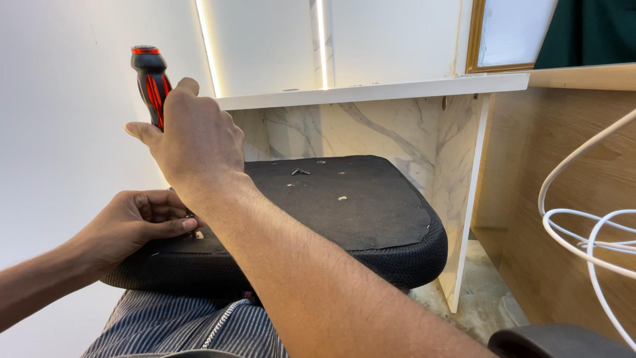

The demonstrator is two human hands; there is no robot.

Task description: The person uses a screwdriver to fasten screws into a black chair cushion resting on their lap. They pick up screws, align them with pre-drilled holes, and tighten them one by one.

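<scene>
No packages, labels, signs or screens show anywhere in this view. The gold-framed panel at the top right may be a mirror or a picture rather than a sign, but too little of it is in view to tell.
</scene>
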